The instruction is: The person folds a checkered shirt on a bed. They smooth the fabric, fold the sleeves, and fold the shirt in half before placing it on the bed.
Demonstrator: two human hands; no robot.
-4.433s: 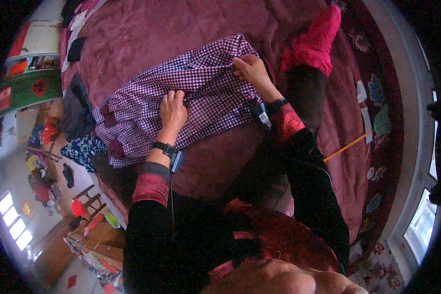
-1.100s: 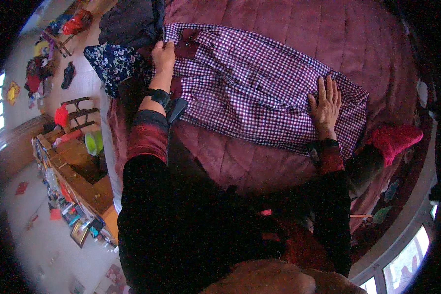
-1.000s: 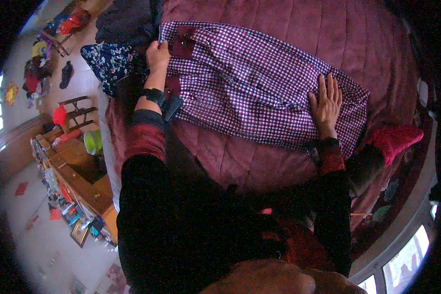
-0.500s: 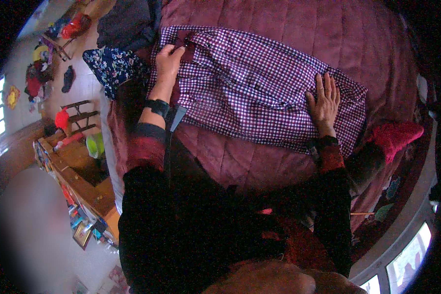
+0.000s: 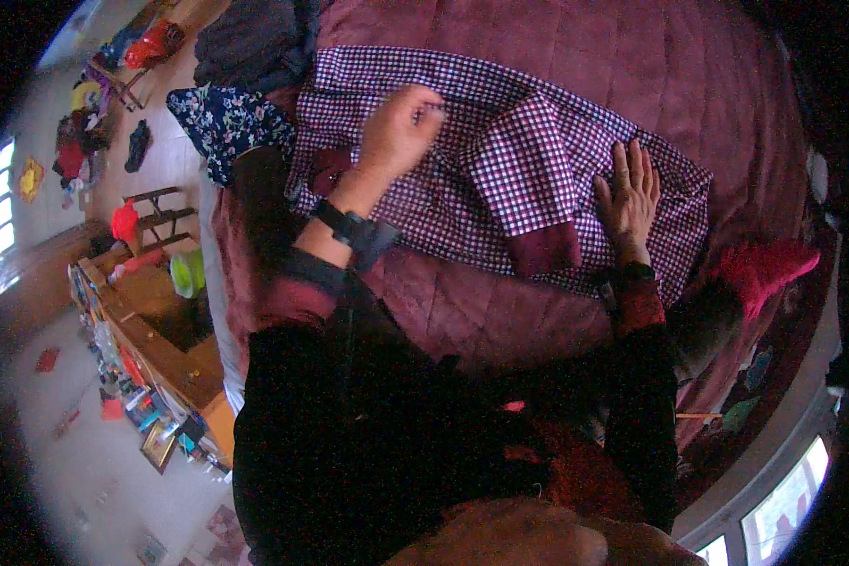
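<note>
A checked shirt (image 5: pixel 443 222) in purple, white and dark blue lies spread over a bed. One sleeve (image 5: pixel 521 160) is folded across its body, and the maroon cuff (image 5: pixel 547 250) points toward me. My right hand (image 5: pixel 629 200) rests flat on the shirt's right part, fingers stretched out. Over the left part is my left hand (image 5: pixel 404 130), its fingers curled in and slightly blurred; no cloth shows in its grip. Below the left hand, a maroon patch (image 5: pixel 330 170) of the shirt shows beside the wrist.
A quilted maroon bedspread (image 5: pixel 689 66) lies under the shirt. Dark clothes (image 5: pixel 255 47) and a navy floral cloth (image 5: pixel 231 132) lie at the far left. A bright pink sock (image 5: pixel 769 274) is on a foot to the right. Beyond the bed's left edge is a wooden table (image 5: pixel 151 330).
The sleeve has come to lie folded across the shirt, its cuff toward me. My left hand has moved right, away from the far left part that it was pinching. The right hand stays put.
</note>
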